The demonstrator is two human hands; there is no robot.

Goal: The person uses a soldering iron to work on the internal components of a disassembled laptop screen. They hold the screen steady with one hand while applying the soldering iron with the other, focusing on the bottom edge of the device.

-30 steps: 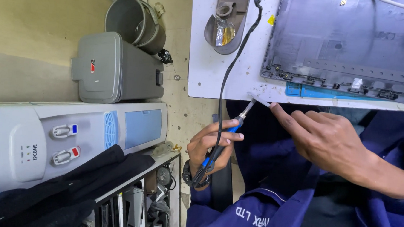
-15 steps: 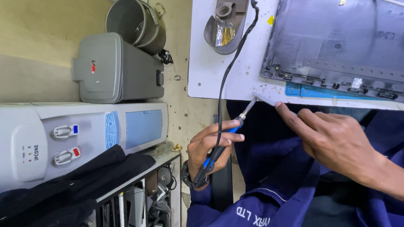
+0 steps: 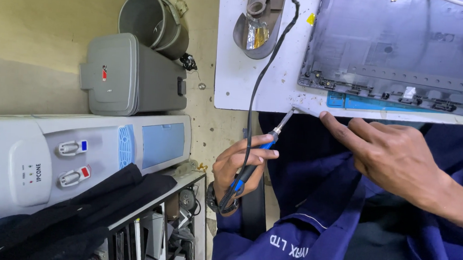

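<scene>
At far left, a white water dispenser (image 3: pixel 71 164) with blue and red taps lies beside a black cloth (image 3: pixel 79 211) draped over a shelf (image 3: pixel 158 221) of clutter. Above them sit a grey case (image 3: pixel 129 74) and a grey pot (image 3: pixel 153 20) against the floor. At centre, the left hand (image 3: pixel 240 170) holds a blue-and-black soldering iron (image 3: pixel 256 155), fingers clamped round its handle like a pen; its metal tip points up and to the right, touching the front edge of the white bench (image 3: pixel 244 88). The iron's black cable (image 3: pixel 266 68) runs up across the bench past a grey metal stand (image 3: pixel 255 23). To the right, the right hand (image 3: pixel 399 157) reaches in with the forefinger stretched out, its tip pressed on a small pale strip (image 3: pixel 307 111) at the bench edge just beside the iron's tip; the other fingers are loosely curled and hold nothing. Further right on the bench lies a dark grey laptop cover (image 3: pixel 404 49), with a blue strip (image 3: pixel 370 104) along its near edge. Blue workwear (image 3: pixel 316 224) fills the lower right.
</scene>
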